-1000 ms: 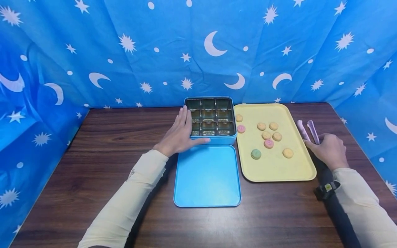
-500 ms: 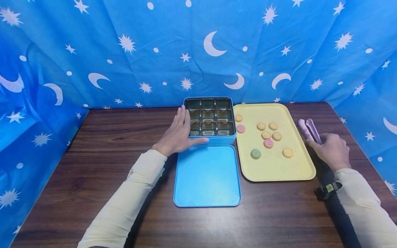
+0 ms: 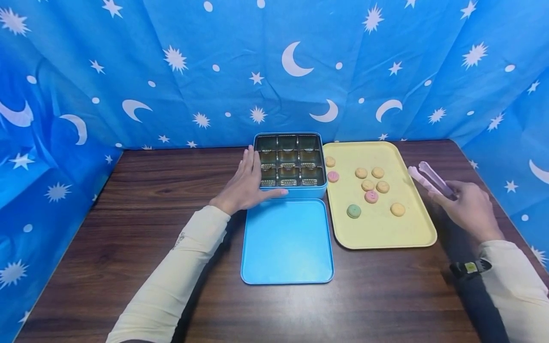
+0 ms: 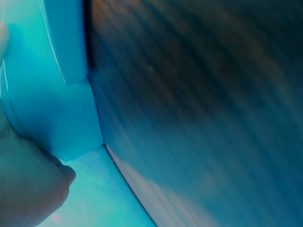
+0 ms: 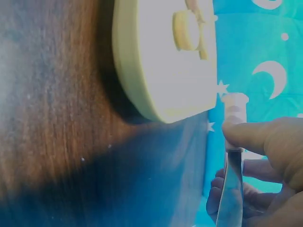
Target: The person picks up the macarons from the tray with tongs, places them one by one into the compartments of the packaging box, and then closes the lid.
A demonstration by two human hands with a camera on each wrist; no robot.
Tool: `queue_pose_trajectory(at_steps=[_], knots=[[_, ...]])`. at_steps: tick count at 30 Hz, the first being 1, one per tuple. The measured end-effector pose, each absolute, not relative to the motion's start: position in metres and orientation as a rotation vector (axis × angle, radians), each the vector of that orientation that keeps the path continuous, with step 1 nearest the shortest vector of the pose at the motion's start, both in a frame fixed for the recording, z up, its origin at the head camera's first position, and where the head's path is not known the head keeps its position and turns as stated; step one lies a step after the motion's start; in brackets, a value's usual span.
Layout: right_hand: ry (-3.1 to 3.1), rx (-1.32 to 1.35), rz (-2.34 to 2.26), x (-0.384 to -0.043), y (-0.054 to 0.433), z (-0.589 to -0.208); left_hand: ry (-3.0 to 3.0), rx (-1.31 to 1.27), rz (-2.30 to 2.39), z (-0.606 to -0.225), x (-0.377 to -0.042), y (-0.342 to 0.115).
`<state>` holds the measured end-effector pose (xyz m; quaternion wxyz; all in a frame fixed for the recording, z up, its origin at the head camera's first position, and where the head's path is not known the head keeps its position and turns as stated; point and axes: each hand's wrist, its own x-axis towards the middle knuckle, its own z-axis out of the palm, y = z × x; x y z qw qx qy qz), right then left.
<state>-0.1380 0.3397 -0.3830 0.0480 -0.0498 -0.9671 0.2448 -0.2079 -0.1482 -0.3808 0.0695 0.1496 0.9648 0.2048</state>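
My left hand [image 3: 242, 183] lies along the left side of a blue square tin [image 3: 304, 192], fingers straight, thumb along its front wall. A dark plastic insert [image 3: 288, 158] divides the tin into several compartments. In the left wrist view the hand [image 4: 31, 184] is beside the blue wall. My right hand [image 3: 473, 209] holds a pair of tongs [image 3: 433, 175] with pale pink tips, spread apart, by the tray's right edge. The right wrist view shows the thumb pressing the tongs' metal arm [image 5: 231, 189]. Several small round cookies, yellow, pink [image 3: 371, 196] and green [image 3: 353, 211], lie on the tray.
The yellow tray [image 3: 386, 236] stands directly right of the tin. In front of the tin lies a blue square lid [image 3: 287, 243]. A blue cloth [image 3: 240, 57] with moons and stars hangs behind and at both sides of the wooden table [image 3: 128, 214].
My right hand has lifted the tongs from beside the tray and drawn back to the right, the tips now at the tray's right edge. The left hand stays against the tin.
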Motion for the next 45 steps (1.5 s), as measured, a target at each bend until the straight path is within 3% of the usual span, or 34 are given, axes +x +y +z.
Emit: queue_pose_trajectory(at_steps=[27,45], knots=[[-2.922,0.084,0.706,-0.082,0.323,-0.384,2.899,0.424,0.649,-0.38,-0.208,-0.148],[-2.973,0.072,0.739,-0.072,0.316,-0.395,2.893,0.424,0.645,-0.384,-0.209,-0.149]])
